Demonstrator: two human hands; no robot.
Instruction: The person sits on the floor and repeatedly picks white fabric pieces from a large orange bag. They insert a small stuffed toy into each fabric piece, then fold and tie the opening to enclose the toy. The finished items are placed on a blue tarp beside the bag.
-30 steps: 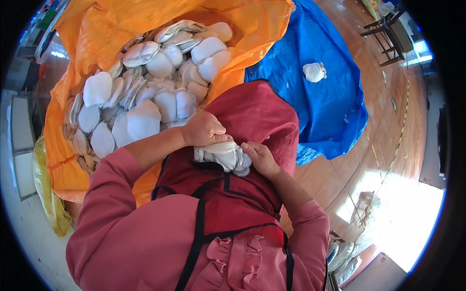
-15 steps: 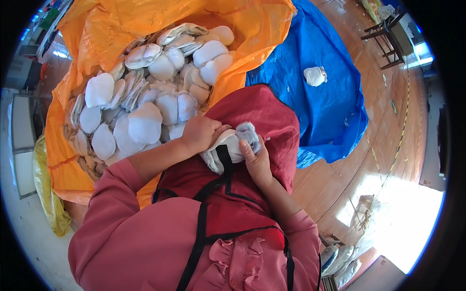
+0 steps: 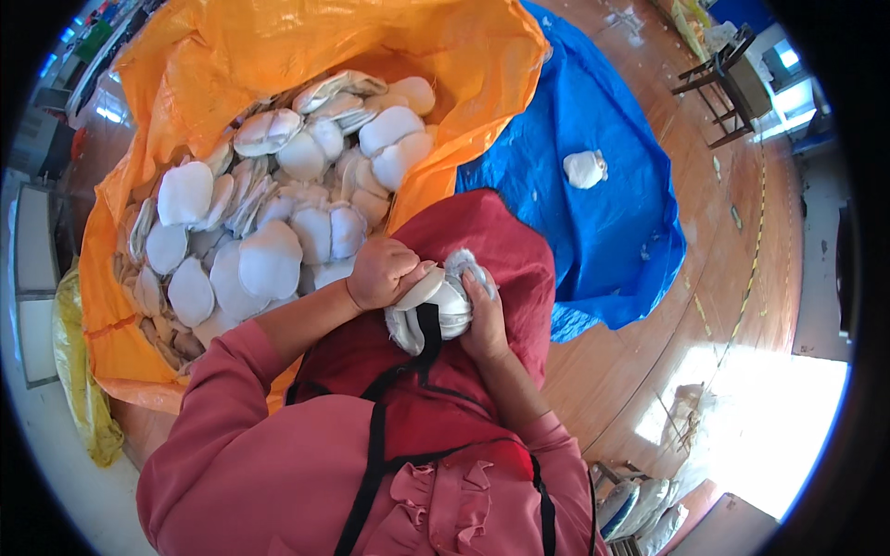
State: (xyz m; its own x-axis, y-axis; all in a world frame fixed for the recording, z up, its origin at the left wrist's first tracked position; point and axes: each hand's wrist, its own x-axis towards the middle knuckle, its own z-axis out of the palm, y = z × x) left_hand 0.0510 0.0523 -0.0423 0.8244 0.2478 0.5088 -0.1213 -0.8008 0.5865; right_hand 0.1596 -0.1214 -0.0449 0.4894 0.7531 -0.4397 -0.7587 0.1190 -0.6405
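And here at the centre of the frame, the white fabric piece (image 3: 451, 309) sits over the dark red apron (image 3: 505, 232), a fuzzy grey part at its top! The left hand (image 3: 384, 275) is closed in a fist, pinching its left edge; the right hand (image 3: 485, 320) wraps its right side, thumb on top. A black band (image 3: 428, 326) crosses its front. Upper left, the orange sack (image 3: 482, 51) gapes around piled pale pads (image 3: 270, 259); upper right, a small white bundle (image 3: 583, 170) rests on the blue sheet (image 3: 607, 97), well apart from both hands
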